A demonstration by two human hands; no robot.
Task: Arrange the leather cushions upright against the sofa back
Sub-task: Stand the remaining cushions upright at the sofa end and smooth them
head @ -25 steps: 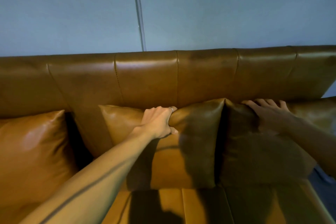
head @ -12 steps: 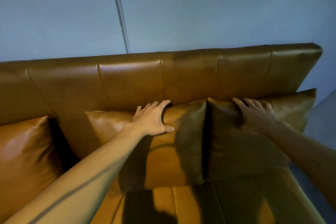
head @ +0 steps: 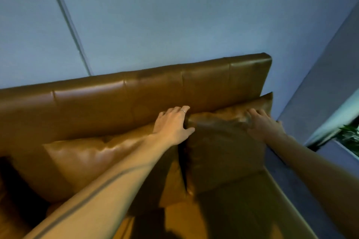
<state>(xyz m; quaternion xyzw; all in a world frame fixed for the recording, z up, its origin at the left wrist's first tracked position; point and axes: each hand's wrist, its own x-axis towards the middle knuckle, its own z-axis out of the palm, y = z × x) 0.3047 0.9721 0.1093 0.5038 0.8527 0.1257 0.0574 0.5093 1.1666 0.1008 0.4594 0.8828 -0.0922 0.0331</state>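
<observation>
Two tan leather cushions stand upright side by side against the brown sofa back point(head: 155, 95). The left cushion point(head: 93, 161) catches light; the right cushion point(head: 223, 153) is in shadow at the sofa's right end. My left hand point(head: 172, 124) rests on the top edges where the two cushions meet, fingers spread and curled over the right cushion's upper left corner. My right hand point(head: 264, 124) lies flat on the right cushion's top edge near its far corner, fingers apart. Neither hand visibly holds anything.
The sofa seat point(head: 223, 209) runs below the cushions, its right edge dropping to a dark floor point(head: 287, 172). A blue-grey wall point(head: 174, 25) stands behind the sofa. A green plant point(head: 349, 136) shows at the far right. A dark gap point(head: 11, 180) lies left of the cushions.
The view has swung right and tilted. My left hand slid right from the left cushion's top to the gap between cushions. My right hand stays on the right cushion's top.
</observation>
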